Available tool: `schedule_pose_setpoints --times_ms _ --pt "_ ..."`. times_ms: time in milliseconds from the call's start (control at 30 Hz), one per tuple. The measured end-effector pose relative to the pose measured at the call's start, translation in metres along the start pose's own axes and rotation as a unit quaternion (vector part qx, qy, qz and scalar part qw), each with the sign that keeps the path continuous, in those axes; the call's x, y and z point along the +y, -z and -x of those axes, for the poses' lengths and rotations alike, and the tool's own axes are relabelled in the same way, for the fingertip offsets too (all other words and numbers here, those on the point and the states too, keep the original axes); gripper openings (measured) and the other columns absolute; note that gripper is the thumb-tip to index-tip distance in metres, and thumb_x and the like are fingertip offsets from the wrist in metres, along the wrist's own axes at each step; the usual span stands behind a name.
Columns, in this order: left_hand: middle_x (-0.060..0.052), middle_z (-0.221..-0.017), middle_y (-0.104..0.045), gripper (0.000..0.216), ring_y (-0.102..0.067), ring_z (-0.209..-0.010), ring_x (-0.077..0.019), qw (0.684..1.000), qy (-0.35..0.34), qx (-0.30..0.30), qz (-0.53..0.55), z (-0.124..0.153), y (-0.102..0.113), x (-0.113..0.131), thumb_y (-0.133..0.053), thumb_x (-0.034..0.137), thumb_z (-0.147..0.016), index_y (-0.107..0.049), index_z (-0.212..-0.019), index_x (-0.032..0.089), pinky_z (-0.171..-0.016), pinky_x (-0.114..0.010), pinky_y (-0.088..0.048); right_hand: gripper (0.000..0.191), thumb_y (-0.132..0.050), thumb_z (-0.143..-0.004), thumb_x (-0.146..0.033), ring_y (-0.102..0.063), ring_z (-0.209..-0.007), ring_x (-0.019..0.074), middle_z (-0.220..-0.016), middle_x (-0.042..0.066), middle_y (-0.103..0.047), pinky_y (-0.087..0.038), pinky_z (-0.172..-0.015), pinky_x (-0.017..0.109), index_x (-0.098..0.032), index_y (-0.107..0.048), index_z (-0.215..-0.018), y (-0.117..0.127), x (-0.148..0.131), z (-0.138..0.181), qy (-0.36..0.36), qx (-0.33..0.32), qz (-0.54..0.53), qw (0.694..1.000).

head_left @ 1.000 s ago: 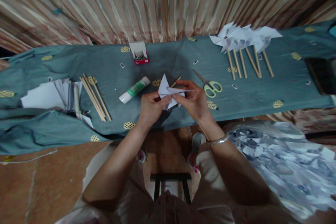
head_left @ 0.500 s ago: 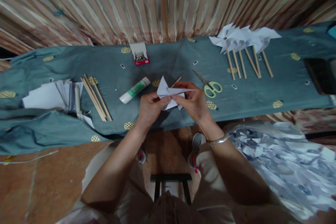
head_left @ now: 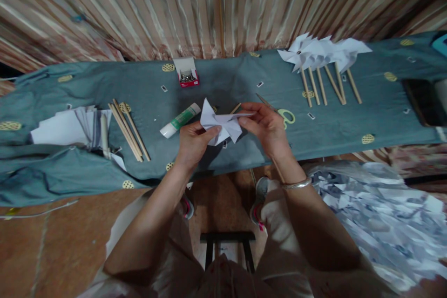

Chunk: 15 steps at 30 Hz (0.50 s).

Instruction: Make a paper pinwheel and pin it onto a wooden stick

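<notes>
A folded white paper pinwheel (head_left: pixel 226 126) is held over the near middle of the table. My left hand (head_left: pixel 193 142) pinches its left side, thumb on top. With thumb and fingers, my right hand (head_left: pixel 265 126) grips the pinwheel's right blade. Behind the paper the tip of a wooden stick (head_left: pixel 236 108) shows; the rest of it is hidden. A green and white glue stick (head_left: pixel 180 121) lies just left of my left hand. Green-handled scissors (head_left: pixel 287 117) lie beyond my right hand, which partly covers them.
A small red box of metal pins (head_left: pixel 187 78) stands open at the back. Several finished pinwheels on sticks (head_left: pixel 324 53) lie back right. Loose sticks (head_left: pixel 127 130) and paper sheets (head_left: pixel 63 128) lie left. A phone (head_left: pixel 419 101) lies far right, a bag of paper pinwheels (head_left: pixel 380 209) below.
My right hand has slid right and out to the pinwheel's right blade, its thumb off the middle. The pinwheel and my left hand have shifted slightly left, and more of the folded paper shows.
</notes>
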State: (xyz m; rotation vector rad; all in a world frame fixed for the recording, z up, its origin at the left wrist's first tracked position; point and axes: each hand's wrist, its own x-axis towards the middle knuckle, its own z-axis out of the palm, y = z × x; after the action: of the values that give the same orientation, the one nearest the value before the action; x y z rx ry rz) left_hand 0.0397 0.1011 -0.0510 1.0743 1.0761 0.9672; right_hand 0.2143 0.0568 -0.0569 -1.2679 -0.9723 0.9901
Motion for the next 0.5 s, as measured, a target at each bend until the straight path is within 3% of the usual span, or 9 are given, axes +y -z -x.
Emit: schedule_pose_setpoints --times_ms 100,200,300,400,500 --pt "-0.004 -0.082 -0.079 0.022 -0.071 -0.075 -0.0192 0.999 -0.001 0.037 0.014 -0.003 0.005 0.006 -0.086 0.028 -0.057 -0.079 -0.075 0.018 -0.074 -0.032 -0.057 0.029 -0.071 -0.082 -0.053 -0.072 -0.092 0.0206 -0.096 0.002 -0.077 -0.058 -0.090 0.039 -0.028 -0.069 -0.096 0.020 -0.001 -0.007 0.020 0.083 0.008 0.996" --pt "-0.004 -0.078 -0.079 0.020 -0.070 -0.074 -0.0196 0.998 -0.004 0.063 0.022 -0.005 0.009 0.010 -0.085 0.027 -0.054 -0.078 -0.071 0.019 -0.072 -0.032 -0.057 0.019 -0.072 -0.082 -0.044 -0.071 -0.087 0.0213 -0.090 0.002 -0.076 -0.057 -0.088 0.041 -0.026 -0.072 -0.089 0.032 0.004 -0.010 0.036 0.114 0.048 0.992" --pt "-0.003 -0.076 -0.078 0.018 -0.070 -0.072 -0.0184 0.997 -0.005 0.075 0.024 -0.005 0.013 0.011 -0.085 0.027 -0.053 -0.078 -0.068 0.020 -0.071 -0.030 -0.056 0.010 -0.070 -0.081 -0.034 -0.070 -0.085 0.0232 -0.086 0.003 -0.076 -0.055 -0.092 0.047 -0.024 -0.073 -0.083 0.031 0.012 -0.007 0.078 0.087 0.158 0.980" --pt "-0.002 -0.075 -0.078 0.019 -0.068 -0.068 -0.0164 0.996 -0.004 0.085 0.033 -0.004 0.015 0.010 -0.084 0.026 -0.051 -0.079 -0.069 0.019 -0.069 -0.028 -0.054 0.009 -0.065 -0.083 -0.025 -0.068 -0.101 0.0274 -0.100 0.006 -0.076 -0.050 -0.102 0.051 -0.024 -0.075 -0.083 0.023 0.017 -0.001 0.128 0.039 0.297 0.945" --pt "-0.003 -0.076 -0.078 0.020 -0.067 -0.068 -0.0160 0.995 -0.002 0.093 0.031 -0.003 0.017 0.010 -0.084 0.026 -0.051 -0.079 -0.069 0.019 -0.068 -0.027 -0.054 0.011 -0.064 -0.084 -0.020 -0.064 -0.112 0.0292 -0.112 0.008 -0.074 -0.047 -0.107 0.051 -0.024 -0.074 -0.087 0.016 0.020 0.001 0.149 0.020 0.366 0.919"
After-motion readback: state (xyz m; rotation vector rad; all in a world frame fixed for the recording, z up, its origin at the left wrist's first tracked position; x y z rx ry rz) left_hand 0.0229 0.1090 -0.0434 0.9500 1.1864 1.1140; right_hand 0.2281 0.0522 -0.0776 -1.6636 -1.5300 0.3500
